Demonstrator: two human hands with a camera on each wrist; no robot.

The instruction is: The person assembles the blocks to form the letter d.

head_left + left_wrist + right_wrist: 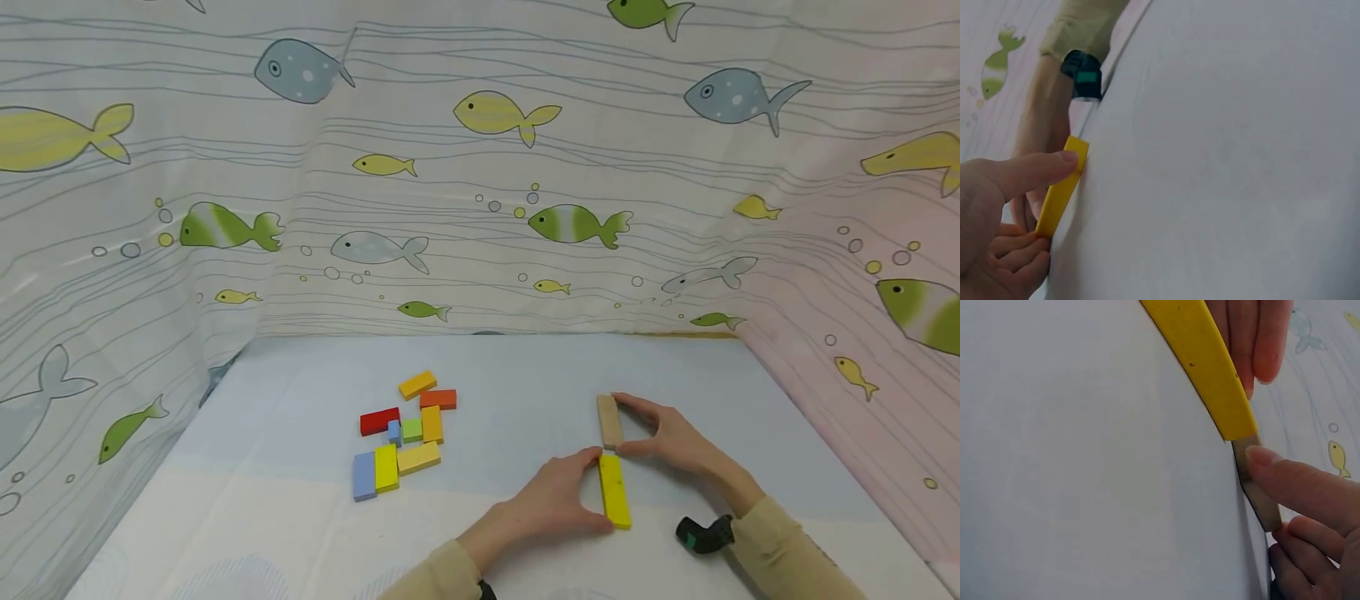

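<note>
On the right half of the table, my left hand point(546, 498) holds a yellow block point(615, 493) by its two ends, thumb at the near end and fingers at the far end. Just beyond it, my right hand point(671, 439) pinches a plain wooden block point(610, 422) lengthwise between thumb and fingers. The two blocks lie nearly in line, end to end, with a small gap in the head view. In the left wrist view the thumb presses the near end of the yellow block point(1062, 195). The right wrist view shows the thumb on the wooden block point(1261, 497).
Left of the hands lies a loose group of several coloured blocks, among them a red block point(379, 422), a blue block point(364, 477) and a green block point(412, 431). A fish-patterned curtain point(465, 183) surrounds the table point(300, 542). A black device point(703, 535) is at the right wrist.
</note>
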